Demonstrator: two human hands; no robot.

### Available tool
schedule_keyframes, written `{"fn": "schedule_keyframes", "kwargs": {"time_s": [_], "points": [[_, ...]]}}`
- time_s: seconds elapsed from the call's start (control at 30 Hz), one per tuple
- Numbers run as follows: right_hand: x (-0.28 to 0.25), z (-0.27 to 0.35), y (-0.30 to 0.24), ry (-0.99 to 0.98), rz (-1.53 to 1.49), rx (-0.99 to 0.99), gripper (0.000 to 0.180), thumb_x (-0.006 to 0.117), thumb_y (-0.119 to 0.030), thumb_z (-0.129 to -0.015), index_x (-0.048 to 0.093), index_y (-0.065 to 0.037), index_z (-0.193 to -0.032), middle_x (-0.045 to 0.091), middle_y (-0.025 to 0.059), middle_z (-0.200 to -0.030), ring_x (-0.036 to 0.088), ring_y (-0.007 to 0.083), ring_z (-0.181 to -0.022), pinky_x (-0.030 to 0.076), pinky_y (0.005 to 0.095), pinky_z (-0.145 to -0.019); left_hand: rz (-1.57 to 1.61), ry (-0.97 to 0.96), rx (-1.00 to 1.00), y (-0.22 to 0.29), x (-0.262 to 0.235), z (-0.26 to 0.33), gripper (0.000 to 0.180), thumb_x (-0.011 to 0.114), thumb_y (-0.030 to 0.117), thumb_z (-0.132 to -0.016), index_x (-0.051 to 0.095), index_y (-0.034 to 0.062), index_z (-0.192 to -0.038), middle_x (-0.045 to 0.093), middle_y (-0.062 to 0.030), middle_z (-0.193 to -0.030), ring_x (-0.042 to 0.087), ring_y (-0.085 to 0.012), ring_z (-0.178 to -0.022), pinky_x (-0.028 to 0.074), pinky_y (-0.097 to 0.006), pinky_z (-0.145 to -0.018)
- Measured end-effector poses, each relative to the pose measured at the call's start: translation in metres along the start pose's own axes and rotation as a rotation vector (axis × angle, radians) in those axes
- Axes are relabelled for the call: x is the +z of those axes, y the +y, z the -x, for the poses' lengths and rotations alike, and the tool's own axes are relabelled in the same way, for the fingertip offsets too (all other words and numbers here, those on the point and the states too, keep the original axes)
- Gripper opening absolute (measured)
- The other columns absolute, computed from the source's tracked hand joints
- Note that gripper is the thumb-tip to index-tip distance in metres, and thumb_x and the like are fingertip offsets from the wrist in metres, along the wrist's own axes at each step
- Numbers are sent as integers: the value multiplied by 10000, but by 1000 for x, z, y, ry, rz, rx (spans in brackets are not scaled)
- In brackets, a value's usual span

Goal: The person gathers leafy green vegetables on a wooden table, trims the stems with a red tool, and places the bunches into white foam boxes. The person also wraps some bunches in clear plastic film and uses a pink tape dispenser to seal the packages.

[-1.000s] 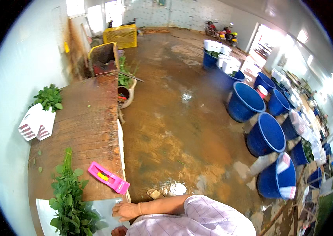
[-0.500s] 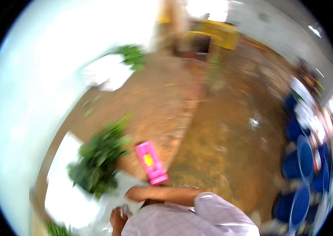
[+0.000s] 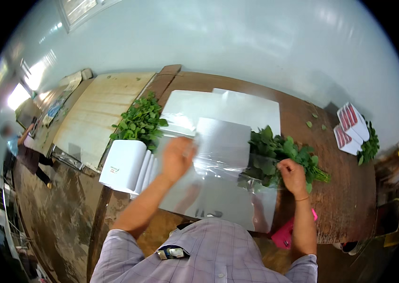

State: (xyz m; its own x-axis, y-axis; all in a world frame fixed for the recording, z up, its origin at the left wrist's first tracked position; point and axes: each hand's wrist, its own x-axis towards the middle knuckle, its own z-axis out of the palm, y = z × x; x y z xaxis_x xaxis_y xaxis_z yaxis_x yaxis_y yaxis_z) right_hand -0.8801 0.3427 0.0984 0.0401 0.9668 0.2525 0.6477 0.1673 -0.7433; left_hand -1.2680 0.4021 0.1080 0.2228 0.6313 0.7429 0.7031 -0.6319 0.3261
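1. On the brown wooden table (image 3: 345, 207), mid-bench: wrapping a bunch of leafy green herbs (image 3: 279, 158) in a clear plastic sheet (image 3: 218, 155).
2. Left hand (image 3: 176, 158): lying on the sheet's left part, fingers curled toward the raised edge; looking like a pinch on the film, but grip not fully visible, so cannot tell for sure.
3. Right hand (image 3: 293, 175): closing around the herb bunch near the stem end, fingers wrapped, holding it down at the sheet's right edge.
4. Bunch position: leaves overlapping the right edge of the sheet, stems pointing right onto bare wood; not yet enclosed.
5. Lying under the top sheet: a stack of more clear sheets (image 3: 237, 106), reaching toward the wall.
6. Sitting left of the sheets: white wrapped packs (image 3: 124, 165) with green leaves sticking out at the top (image 3: 140, 120); judging these as finished units.
7. Sitting far right by the wall: a white and red pack stack (image 3: 350, 127) with more greens (image 3: 370, 146) beside it.
8. Lying at the table's near edge under the right forearm: a pink flat object (image 3: 285, 233), untouched.
9. Judging progress: some packs done, current bunch just placed, roll-up and closing remaining.
10. Standing far left on the wet floor: another person (image 3: 27, 151), not involved.
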Motion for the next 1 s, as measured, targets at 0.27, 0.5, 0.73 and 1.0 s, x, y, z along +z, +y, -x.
{"fn": "schedule_keyframes", "kwargs": {"time_s": [0.27,0.5,0.73,1.0], "points": [[11,-54,13,16,156,70,168,699,-159,-847,637,-4,-832,617,106,-670,558,171,-586,453,301,-575,53,-336,66,-8,115,-23,737,734,512,-738,533,45,-1270,467,-179,-1336,410,-374,-1265,288,-518,-1073],[6,-30,19,356,346,-19,116,660,-139,-841,643,-25,-849,653,149,-838,622,320,-786,485,382,-727,270,-422,42,-37,152,-42,212,762,163,-684,607,65,-790,618,-134,-986,563,-341,-1015,420,-456,-925],[10,201,-9,1121,238,523,495,719,-94,-831,504,2,-1267,549,169,-1205,565,277,-1041,452,411,-893,157,-458,113,-27,138,-53,105,675,136,-785,596,68,-788,599,-94,-947,547,-315,-950,407,-443,-851],[64,230,42,1044,418,702,791,736,-200,-727,369,39,-1386,479,270,-1262,459,396,-1173,392,452,-994,143,-489,122,-28,138,-54,111,662,117,-813,563,67,-814,577,-77,-918,531,-295,-907,395,-418,-836]]}}
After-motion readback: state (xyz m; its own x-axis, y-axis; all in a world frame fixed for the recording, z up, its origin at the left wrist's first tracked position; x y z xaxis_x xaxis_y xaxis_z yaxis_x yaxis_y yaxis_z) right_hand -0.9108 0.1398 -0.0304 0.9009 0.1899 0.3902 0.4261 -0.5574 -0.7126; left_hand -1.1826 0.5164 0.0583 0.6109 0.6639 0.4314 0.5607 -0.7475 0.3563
